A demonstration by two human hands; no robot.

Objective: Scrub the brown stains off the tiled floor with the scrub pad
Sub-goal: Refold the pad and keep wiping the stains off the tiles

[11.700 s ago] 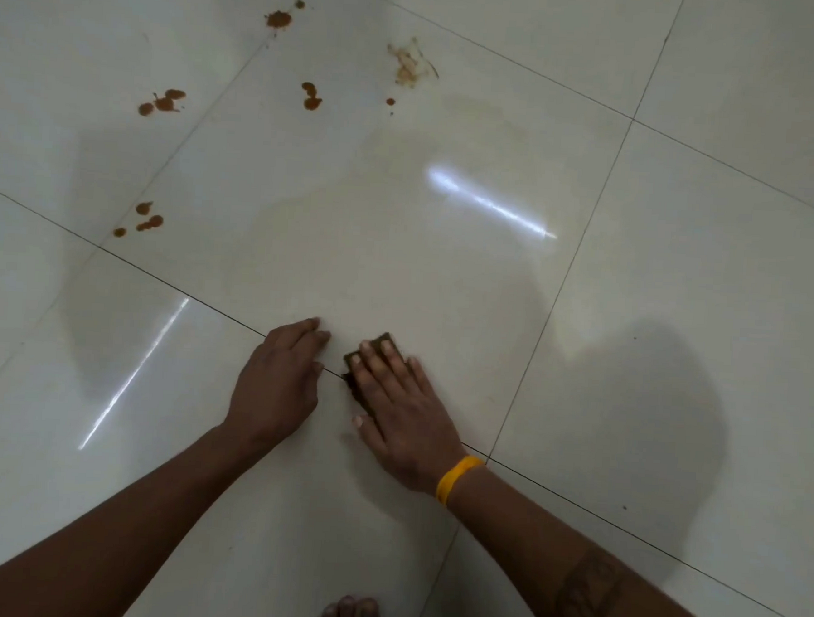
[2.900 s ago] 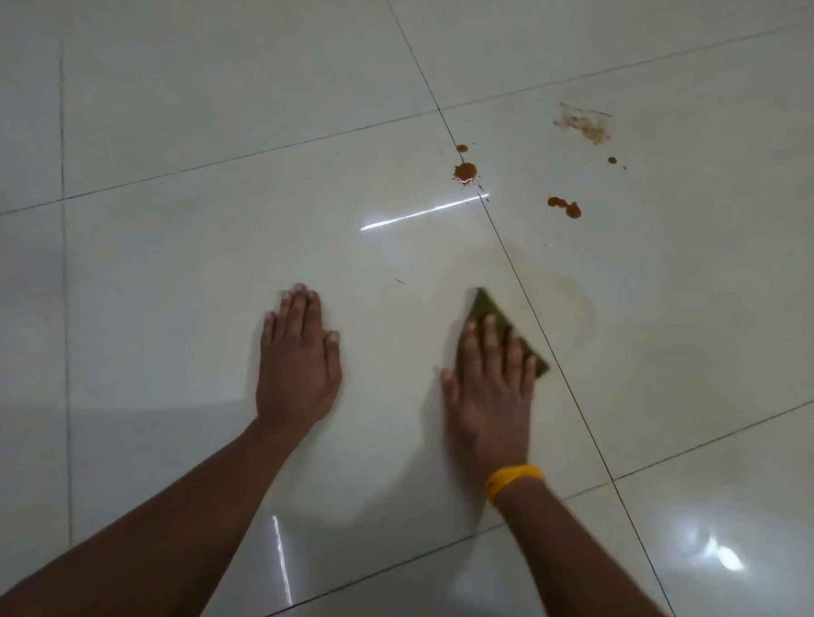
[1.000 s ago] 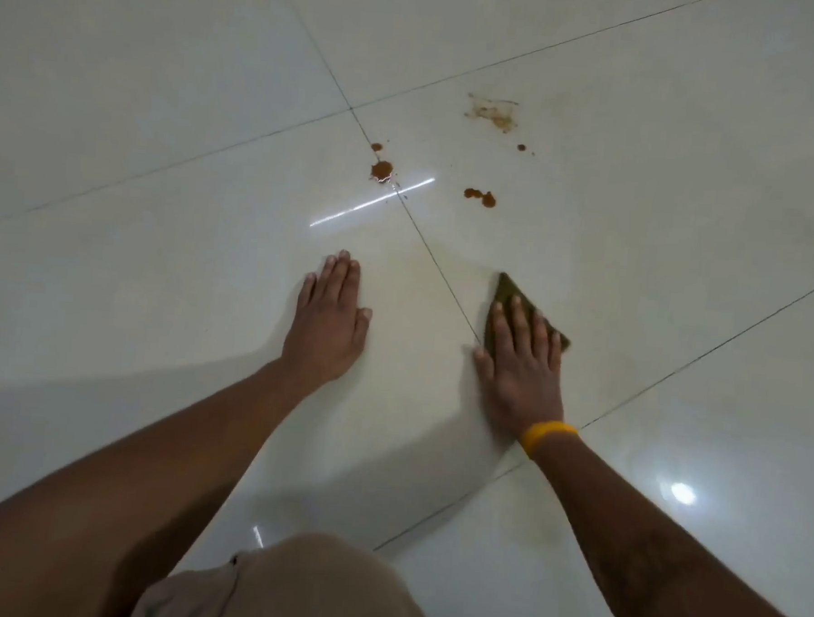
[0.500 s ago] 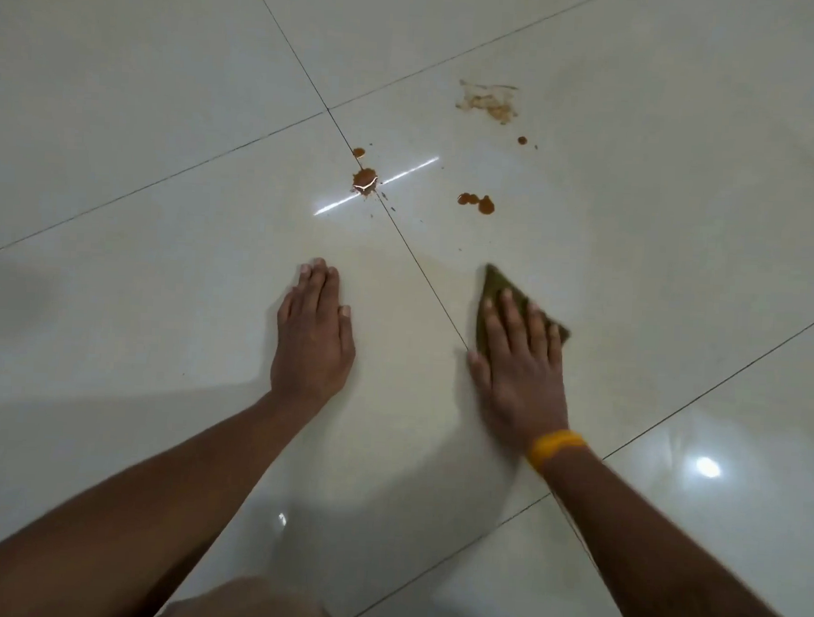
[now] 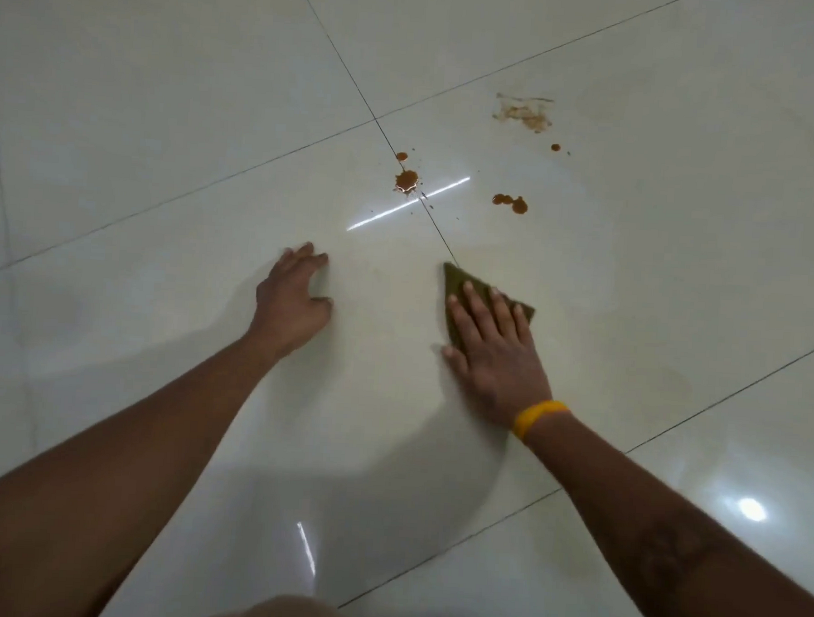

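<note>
Your right hand (image 5: 497,346) presses flat on the pad (image 5: 458,287); left hand (image 5: 295,297) braces, loosely spread. Wet stains (image 5: 406,180) could smear along the grout.

Our left hand (image 5: 294,302): forearm extended forward, fingers bent, fingertips and thumb propped down. Our right hand (image 5: 497,350): palm down, fingers straight and slightly spread, pressing flat; yellow band (image 5: 538,416) at the wrist, forearm angled in from lower right.
</note>
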